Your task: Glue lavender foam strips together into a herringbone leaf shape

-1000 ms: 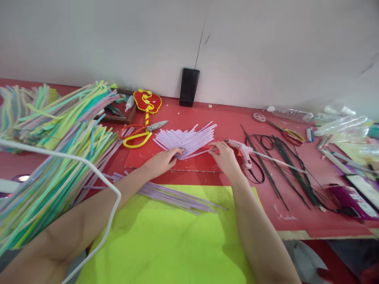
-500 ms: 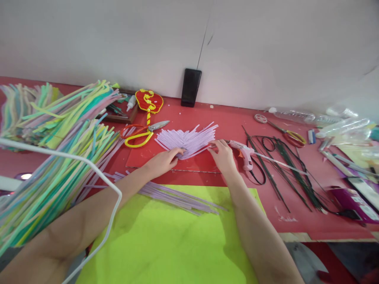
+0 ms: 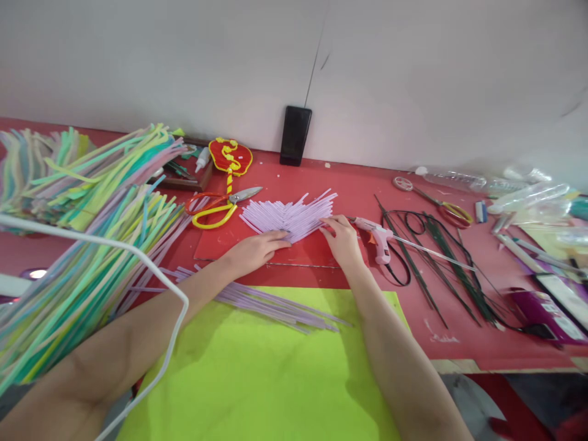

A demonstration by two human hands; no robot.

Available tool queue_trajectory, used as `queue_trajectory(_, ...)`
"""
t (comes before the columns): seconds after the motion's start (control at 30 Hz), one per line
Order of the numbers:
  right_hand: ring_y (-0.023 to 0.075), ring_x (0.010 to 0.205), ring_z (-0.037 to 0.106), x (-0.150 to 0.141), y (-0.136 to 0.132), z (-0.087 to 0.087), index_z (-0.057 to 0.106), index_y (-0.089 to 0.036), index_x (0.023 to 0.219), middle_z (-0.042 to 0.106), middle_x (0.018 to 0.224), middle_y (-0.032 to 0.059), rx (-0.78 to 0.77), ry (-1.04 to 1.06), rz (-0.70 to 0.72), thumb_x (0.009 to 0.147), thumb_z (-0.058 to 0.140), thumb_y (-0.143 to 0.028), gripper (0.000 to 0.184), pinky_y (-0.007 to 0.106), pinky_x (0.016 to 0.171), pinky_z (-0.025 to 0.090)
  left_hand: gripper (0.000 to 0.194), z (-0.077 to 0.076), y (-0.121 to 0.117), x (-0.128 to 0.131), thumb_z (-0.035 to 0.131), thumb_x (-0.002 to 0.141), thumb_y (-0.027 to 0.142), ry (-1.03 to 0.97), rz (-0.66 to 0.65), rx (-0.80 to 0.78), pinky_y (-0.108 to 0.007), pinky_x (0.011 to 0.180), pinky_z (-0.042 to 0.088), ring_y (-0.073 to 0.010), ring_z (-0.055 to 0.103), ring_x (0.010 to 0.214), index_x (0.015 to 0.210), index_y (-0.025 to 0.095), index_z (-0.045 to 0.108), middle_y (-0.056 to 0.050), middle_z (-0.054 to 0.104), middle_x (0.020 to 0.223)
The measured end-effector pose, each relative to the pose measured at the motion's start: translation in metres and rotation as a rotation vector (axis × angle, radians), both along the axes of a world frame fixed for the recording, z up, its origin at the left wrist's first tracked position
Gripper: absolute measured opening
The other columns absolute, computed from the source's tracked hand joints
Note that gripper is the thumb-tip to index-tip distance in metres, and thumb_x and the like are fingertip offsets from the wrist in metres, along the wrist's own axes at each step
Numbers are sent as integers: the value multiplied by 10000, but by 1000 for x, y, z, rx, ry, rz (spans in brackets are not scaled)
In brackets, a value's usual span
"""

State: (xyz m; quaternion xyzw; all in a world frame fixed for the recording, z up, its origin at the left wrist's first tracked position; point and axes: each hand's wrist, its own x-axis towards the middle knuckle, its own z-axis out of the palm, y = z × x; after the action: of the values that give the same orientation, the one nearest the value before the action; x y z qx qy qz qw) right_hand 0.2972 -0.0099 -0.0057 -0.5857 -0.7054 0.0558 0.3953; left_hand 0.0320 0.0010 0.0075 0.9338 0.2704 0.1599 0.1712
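Observation:
Lilac pipe cleaners lie in a V-shaped, leaf-like fan on a red board. My left hand reaches in from the left, its fingertips and thumb pressed together on the lower point of the fan. At the fan's right edge, my right hand has thumb and fingers closed on the pipe cleaner ends; the exact grip is partly hidden. Just right of that hand lies a pink glue gun with a clear glue stick in it. Loose lilac pipe cleaners lie nearer me, across a yellow-green sheet.
Bundles of coloured pipe cleaners fill the left side, with a white cable in front. Scissors and a red-yellow fan ornament lie behind. A phone leans on the wall. Dark green stems and pliers lie right.
My left fingers have stretched out a little over the fan's lower point. The lowest right pipe cleaner has moved up against the others, and my right fingertips have shifted slightly with it.

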Motion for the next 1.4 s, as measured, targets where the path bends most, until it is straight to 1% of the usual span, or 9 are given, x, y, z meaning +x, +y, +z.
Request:
queue_trajectory(0.27, 253, 985, 536, 2, 2, -3, 704, -228, 1013, 615, 1040, 91, 43, -129, -82, 852, 545, -235, 227, 432, 886, 464, 453, 0, 0, -1, 399, 854, 34, -22, -5, 17, -344, 1106, 372, -141, 459, 1287, 1245, 206, 549, -37, 484, 1408)
queue_trajectory(0.47, 260, 974, 546, 0, 2, -4, 707, -227, 986, 627, 1022, 89, 60, -154, -125, 854, 558, -261, 201, 441, 865, 464, 450, 0, 0, 0, 395, 852, 30, -37, -13, 23, -348, 1103, 378, -138, 465, 1282, 1239, 202, 547, -37, 505, 1390)
queue_trajectory(0.63, 263, 965, 559, -2, -1, 5, 705, -214, 980, 633, 1020, 95, 90, -154, -140, 843, 584, -263, 189, 447, 853, 469, 449, 1, 0, 0, 393, 847, 30, -28, -3, 19, -344, 1104, 378, -140, 461, 1286, 1235, 194, 550, -40, 505, 1389)
queue_trajectory(0.7, 253, 959, 565, -6, -5, 13, 705, -221, 970, 636, 1018, 86, 129, -163, -96, 846, 586, -264, 178, 438, 859, 469, 445, 2, -1, 0, 389, 851, 34, -25, 0, 20, -337, 1108, 369, -133, 453, 1293, 1233, 196, 551, -38, 506, 1389)
queue_trajectory(0.77, 235, 959, 574, -12, -9, 19, 706, -233, 960, 648, 1020, 71, 151, -185, 21, 856, 580, -262, 166, 418, 873, 467, 443, 2, -1, 1, 383, 858, 38, -21, 1, 26, -330, 1113, 361, -123, 446, 1297, 1232, 206, 550, -29, 508, 1387)
queue_trajectory(0.87, 211, 999, 580, -25, -13, 22, 704, -252, 959, 670, 1055, 42, 99, -234, 245, 877, 558, -240, 168, 391, 899, 459, 437, 2, -2, 1, 386, 862, 39, -1, 12, 39, -337, 1113, 360, -133, 457, 1290, 1235, 196, 551, -40, 509, 1386)
queue_trajectory(0.93, 206, 1018, 579, -32, -13, 20, 701, -257, 986, 675, 1074, 35, 63, -257, 310, 882, 548, -213, 190, 386, 911, 456, 437, 1, -2, 1, 396, 857, 34, 6, 16, 44, -343, 1109, 366, -145, 466, 1283, 1238, 183, 552, -55, 510, 1384)
queue_trajectory(1.17, 213, 1033, 574, -34, -7, 13, 714, -249, 983, 676, 1079, 48, 16, -249, 293, 869, 572, -217, 186, 399, 926, 450, 444, 0, -2, 1, 408, 846, 25, -7, 16, 42, -341, 1105, 373, -143, 470, 1280, 1233, 185, 556, -61, 505, 1388)
queue_trajectory(1.4, 208, 1058, 569, -28, -4, 9, 725, -299, 944, 664, 1091, 29, -27, -191, 263, 875, 560, -245, 187, 409, 949, 448, 443, 0, 0, 1, 407, 845, 29, -17, 4, 13, -357, 1099, 385, -157, 480, 1272, 1230, 185, 561, -64, 513, 1380)
